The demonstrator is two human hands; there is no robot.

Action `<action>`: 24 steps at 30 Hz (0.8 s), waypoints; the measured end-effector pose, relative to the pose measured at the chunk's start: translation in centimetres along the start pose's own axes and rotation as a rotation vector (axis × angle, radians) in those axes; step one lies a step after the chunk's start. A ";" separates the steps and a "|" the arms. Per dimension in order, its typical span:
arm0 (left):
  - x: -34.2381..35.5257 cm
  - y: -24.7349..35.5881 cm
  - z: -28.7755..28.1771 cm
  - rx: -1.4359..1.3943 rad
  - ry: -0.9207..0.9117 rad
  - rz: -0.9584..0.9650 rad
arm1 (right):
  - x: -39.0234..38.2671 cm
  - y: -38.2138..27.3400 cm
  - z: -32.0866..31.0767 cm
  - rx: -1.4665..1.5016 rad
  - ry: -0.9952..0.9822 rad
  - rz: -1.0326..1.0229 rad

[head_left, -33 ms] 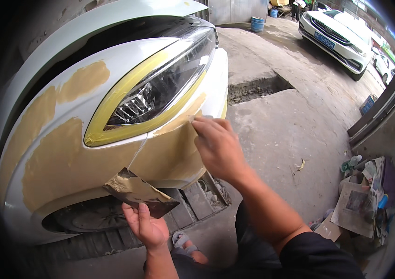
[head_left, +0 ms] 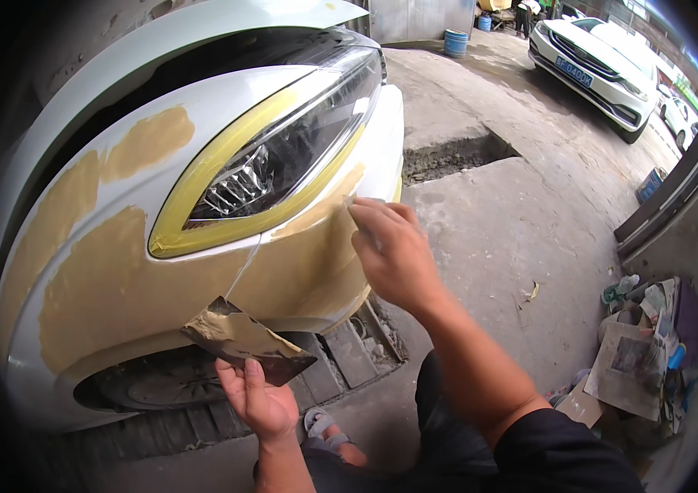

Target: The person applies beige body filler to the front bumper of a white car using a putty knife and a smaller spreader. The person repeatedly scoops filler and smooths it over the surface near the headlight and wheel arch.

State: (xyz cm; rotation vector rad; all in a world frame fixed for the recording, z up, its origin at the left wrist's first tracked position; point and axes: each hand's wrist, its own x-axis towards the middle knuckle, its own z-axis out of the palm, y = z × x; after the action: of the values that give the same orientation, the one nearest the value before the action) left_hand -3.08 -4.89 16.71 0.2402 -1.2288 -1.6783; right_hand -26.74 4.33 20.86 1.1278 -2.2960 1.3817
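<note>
A white car's front corner [head_left: 267, 78] fills the left side, patched with tan putty [head_left: 119, 279]. Yellow masking tape [head_left: 181, 242] frames its headlight [head_left: 283, 148]. My left hand [head_left: 259, 398] grips a dark, flat putty board [head_left: 246, 337] by its lower edge; a smear of tan putty lies on top. My right hand [head_left: 394, 246] is closed at the bumper, just below the headlight's outer end. Between its fingertips shows the pale edge of a thin putty spreader [head_left: 350, 200], mostly hidden by the hand, at the putty there.
A rectangular pit [head_left: 460, 158] breaks the concrete floor beyond the bumper. Paper and rags are heaped [head_left: 636, 353] by the right wall. Another white car [head_left: 595, 66] is parked at the far right, and a blue drum [head_left: 455, 43] stands at the back.
My right hand has shifted slightly to the right and up along the bumper with the spreader. The left hand and the putty board have stayed in place.
</note>
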 end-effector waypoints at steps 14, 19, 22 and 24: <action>-0.3 -0.1 0.1 0.012 0.032 -0.025 | -2.6 1.2 3.3 0.114 0.178 -0.194; -0.2 -0.1 -0.2 0.029 0.017 -0.033 | -2.8 1.3 4.7 -0.002 0.156 -0.390; -0.2 -0.1 -0.2 0.029 0.031 -0.035 | -3.2 1.0 4.9 -0.029 0.159 -0.406; -0.2 -0.1 -0.1 0.044 0.019 -0.019 | -3.2 1.1 4.8 -0.013 0.125 -0.371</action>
State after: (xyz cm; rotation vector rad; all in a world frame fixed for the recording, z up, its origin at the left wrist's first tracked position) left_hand -2.95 -4.78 16.45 0.2946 -1.2538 -1.6635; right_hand -24.47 2.22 15.88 1.3392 -1.8867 1.2518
